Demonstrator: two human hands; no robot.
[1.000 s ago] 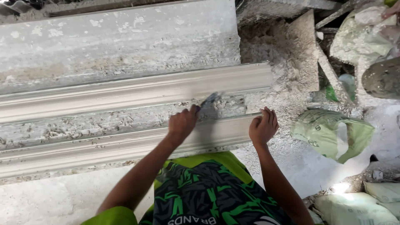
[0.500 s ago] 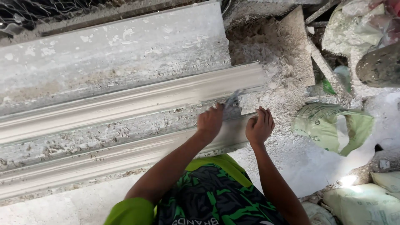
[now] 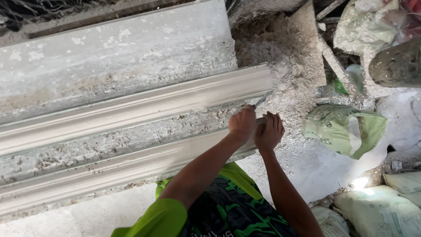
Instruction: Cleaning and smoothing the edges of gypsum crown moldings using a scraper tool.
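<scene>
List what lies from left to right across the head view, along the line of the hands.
Near plaster moulding → left hand → right hand → green sack.

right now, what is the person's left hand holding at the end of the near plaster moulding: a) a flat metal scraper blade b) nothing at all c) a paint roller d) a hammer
a: the left hand is closed around a flat metal scraper blade whose tip sticks out toward the gap between the two mouldings, while the right hand rests spread on the end of the near moulding.
</scene>
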